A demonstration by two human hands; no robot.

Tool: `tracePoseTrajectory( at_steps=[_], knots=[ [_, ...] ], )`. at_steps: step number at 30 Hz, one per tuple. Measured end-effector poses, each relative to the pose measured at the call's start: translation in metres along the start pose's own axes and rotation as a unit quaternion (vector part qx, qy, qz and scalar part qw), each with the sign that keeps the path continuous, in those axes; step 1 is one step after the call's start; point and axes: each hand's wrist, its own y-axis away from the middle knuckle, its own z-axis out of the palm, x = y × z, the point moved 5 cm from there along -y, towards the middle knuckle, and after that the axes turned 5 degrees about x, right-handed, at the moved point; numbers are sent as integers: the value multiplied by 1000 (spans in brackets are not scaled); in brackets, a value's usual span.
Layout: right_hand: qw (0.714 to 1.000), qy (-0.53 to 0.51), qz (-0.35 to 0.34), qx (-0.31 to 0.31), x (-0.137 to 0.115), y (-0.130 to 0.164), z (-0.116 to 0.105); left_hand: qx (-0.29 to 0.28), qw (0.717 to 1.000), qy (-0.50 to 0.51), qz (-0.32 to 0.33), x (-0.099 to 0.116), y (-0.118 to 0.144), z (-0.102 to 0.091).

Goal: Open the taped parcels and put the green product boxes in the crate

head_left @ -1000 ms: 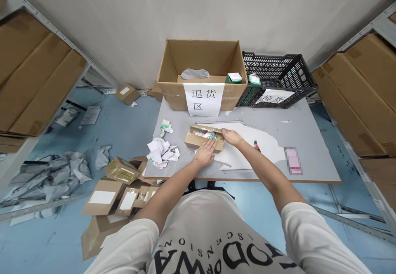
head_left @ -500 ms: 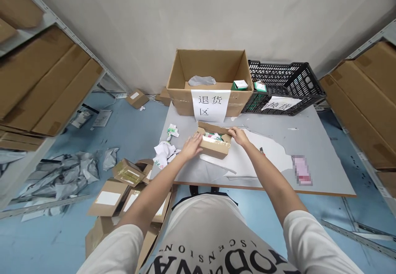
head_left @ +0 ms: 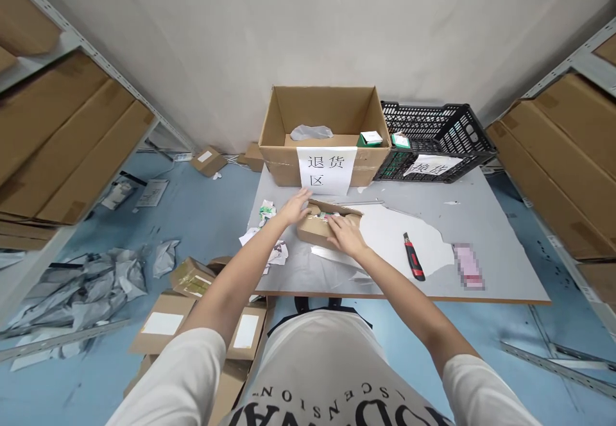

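Note:
A small brown cardboard box (head_left: 315, 228) lies open on the grey table (head_left: 486, 221), with green and white items showing inside. My left hand (head_left: 294, 208) rests on the box's left end, fingers spread against its flap. My right hand (head_left: 342, 234) lies over the front of the box, fingers reaching into the opening. Whether the fingers grip anything inside is hidden. Under the box lie white paper sheets (head_left: 399, 233).
A big open carton (head_left: 325, 132) with a paper sign stands at the table's back, a black plastic crate (head_left: 436, 137) beside it. A red utility knife (head_left: 413, 264) lies to the right. Crumpled paper (head_left: 267, 211) is left of the box. Small parcels (head_left: 192, 275) and grey bags (head_left: 77, 285) cover the floor; shelves flank both sides.
My right hand moved from the box's right flap to its front and into the opening. My left hand slid up to the box's left end. The knife came into view.

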Motion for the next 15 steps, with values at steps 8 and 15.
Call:
tracePoseTrajectory(
  at_steps=[8, 15],
  knots=[
    [993, 59, 99, -14, -18, -9, 16, -119, 988, -34, -92, -5, -24, 21],
    [995, 87, -25, 51, -32, 30, 28, -67, 987, -23, -142, -14, -14, 9]
  ],
)
